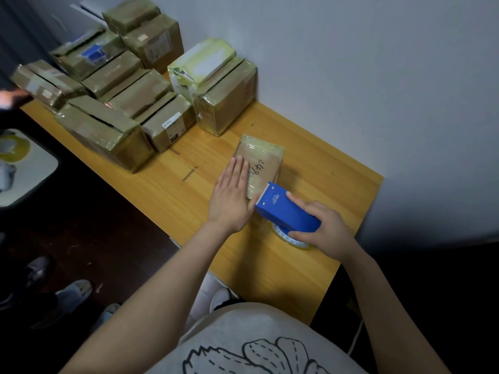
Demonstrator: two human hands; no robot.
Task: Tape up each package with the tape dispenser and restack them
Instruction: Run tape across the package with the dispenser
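Now L hand flat on pkg, dispenser at near edge.

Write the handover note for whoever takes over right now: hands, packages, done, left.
Left hand: flat, pressing the small package on the table.
Right hand: grips the blue tape dispenser, its blade at the package's near edge.
Other packages: stacked at the table's far left, looking taped.
Done: glossy tape shows on the small package.
To do: finish the strip, cut, restack it.
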